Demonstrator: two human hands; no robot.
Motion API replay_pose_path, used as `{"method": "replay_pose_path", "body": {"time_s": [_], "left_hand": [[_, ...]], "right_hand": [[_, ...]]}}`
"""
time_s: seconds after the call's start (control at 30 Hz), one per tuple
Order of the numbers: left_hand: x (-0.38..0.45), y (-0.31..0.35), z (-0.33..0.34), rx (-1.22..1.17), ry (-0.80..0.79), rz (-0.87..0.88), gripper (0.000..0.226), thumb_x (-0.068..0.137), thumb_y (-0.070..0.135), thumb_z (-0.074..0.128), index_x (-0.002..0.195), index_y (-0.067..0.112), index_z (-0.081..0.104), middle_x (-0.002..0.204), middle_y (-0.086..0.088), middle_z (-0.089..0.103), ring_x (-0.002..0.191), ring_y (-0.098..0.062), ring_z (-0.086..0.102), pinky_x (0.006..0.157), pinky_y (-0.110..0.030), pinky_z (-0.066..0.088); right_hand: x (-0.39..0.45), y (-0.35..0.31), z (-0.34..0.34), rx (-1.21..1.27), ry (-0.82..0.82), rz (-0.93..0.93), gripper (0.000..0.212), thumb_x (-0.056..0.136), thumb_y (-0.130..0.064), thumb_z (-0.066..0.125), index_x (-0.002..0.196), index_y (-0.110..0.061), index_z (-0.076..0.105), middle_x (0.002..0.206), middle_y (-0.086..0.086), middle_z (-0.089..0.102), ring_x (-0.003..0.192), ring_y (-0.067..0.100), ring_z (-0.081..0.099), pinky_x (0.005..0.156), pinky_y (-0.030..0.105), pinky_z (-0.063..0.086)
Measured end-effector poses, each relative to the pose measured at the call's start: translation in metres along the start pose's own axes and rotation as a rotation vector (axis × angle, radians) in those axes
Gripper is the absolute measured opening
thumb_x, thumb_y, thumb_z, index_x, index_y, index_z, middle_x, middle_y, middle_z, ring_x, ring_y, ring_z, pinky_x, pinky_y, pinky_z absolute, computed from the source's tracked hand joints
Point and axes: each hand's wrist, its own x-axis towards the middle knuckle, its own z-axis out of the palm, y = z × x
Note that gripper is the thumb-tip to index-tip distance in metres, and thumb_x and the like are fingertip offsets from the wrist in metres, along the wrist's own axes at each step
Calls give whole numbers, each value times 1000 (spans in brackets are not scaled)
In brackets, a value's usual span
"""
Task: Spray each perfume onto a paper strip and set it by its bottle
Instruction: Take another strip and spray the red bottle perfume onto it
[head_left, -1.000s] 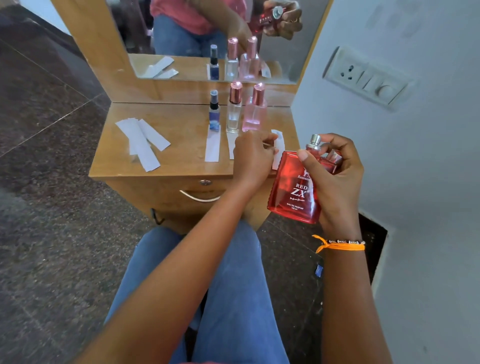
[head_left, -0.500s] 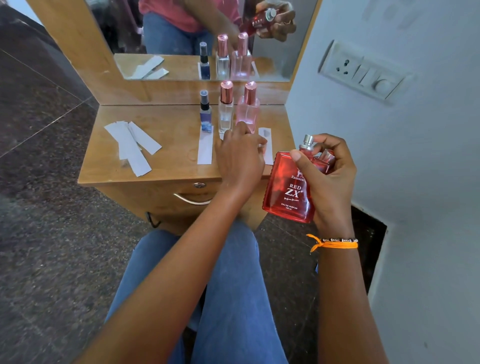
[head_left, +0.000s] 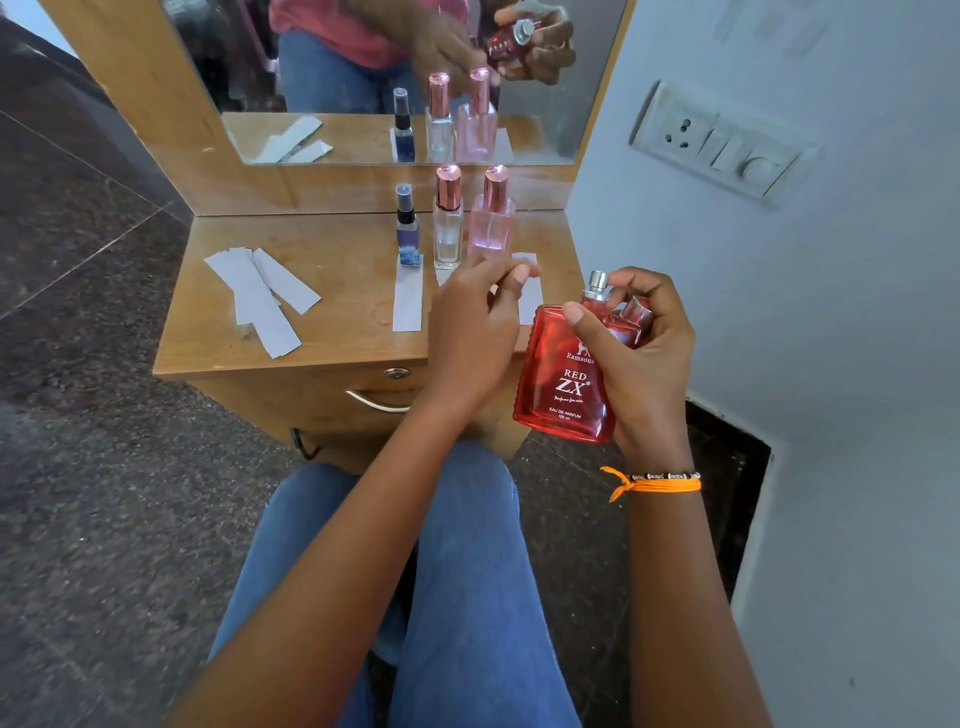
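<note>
At the right of centre in the frame, the red bottle (head_left: 566, 379) is held off the table edge in the right hand (head_left: 639, 358), whose fingers are wrapped around its back and shoulder with the thumb laid across the front near the neck; the silver nozzle (head_left: 597, 285) is bare, and what looks like its cap is tucked among the same fingers. Flat, thick glass, smooth and glossy, is judged heavy, slippery and breakable, so it is best gripped across its broad faces. The left hand (head_left: 472, 332) is loosely curled above the wooden table (head_left: 332, 249); whether it pinches a strip cannot be told. Thin, limp paper strips (head_left: 408, 301) lie before the three upright bottles (head_left: 448, 223) near the mirror; spares (head_left: 260, 296) are fanned at the left.
</note>
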Motion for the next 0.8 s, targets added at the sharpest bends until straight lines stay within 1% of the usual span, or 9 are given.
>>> {"method": "replay_pose_path", "body": {"time_s": [0.07,0.13,0.23,0.3,0.43,0.5,0.6,0.73,0.8], "left_hand": [[-10,8,-15,-211,-191,-92,24,96,29,47,102,20,68,91,6,66,79,-4,60,71,-15,46],[-19,9,-24,-396,-376,-167,23,93,32,51,108,23,65,99,4,68,88,-7,67,74,-17,53],[-25,1,-27,-455,-480,-205,34,82,25,68,115,30,58,106,5,66,93,-4,66,75,-21,55],[-29,-3,-26,-440,-485,-210,42,74,26,75,113,29,59,105,4,68,94,-10,67,79,-26,55],[-36,-7,-34,-424,-394,-196,38,71,23,75,108,22,64,98,0,70,90,-17,68,77,-31,57],[-39,-11,-40,-350,-382,-199,33,72,19,77,102,25,64,94,2,70,87,-13,68,76,-30,57],[-47,-17,-48,-283,-362,-217,35,74,16,75,105,28,62,96,6,69,90,-9,66,77,-25,56],[-53,-22,-54,-290,-298,-230,41,75,15,75,113,22,62,97,7,67,88,-6,64,73,-20,54],[-54,-23,-56,-305,-282,-232,40,75,14,75,112,22,62,97,6,68,90,-6,64,76,-23,54]], "right_hand": [[0,-1,1,15,-8,-14,31,75,-12,78,93,-25,57,89,4,57,75,8,64,70,30,56],[0,-3,3,23,-6,-24,31,74,-12,78,93,-25,57,87,4,57,74,8,63,70,31,56],[-1,-6,6,38,-1,-25,31,73,-10,79,92,-21,57,80,0,58,69,7,61,67,30,54],[-3,-9,8,15,-12,-47,32,73,-12,79,93,-20,57,82,-1,59,69,7,61,67,29,54],[-10,-14,11,85,-36,-42,24,81,-20,71,100,-19,56,79,-8,51,68,2,54,65,22,50],[-9,-16,9,233,-46,19,19,85,-19,59,102,-21,53,82,-6,46,72,2,51,76,23,50],[-5,-21,5,292,-94,63,31,79,-4,43,103,-22,49,85,-6,46,79,6,47,93,28,40],[-5,-27,12,207,-282,-26,30,86,-2,48,111,-17,49,94,-2,52,96,13,57,93,23,43],[-6,-29,15,147,-367,-42,27,88,-3,52,111,-17,51,96,-1,58,103,18,61,90,24,46]]}}
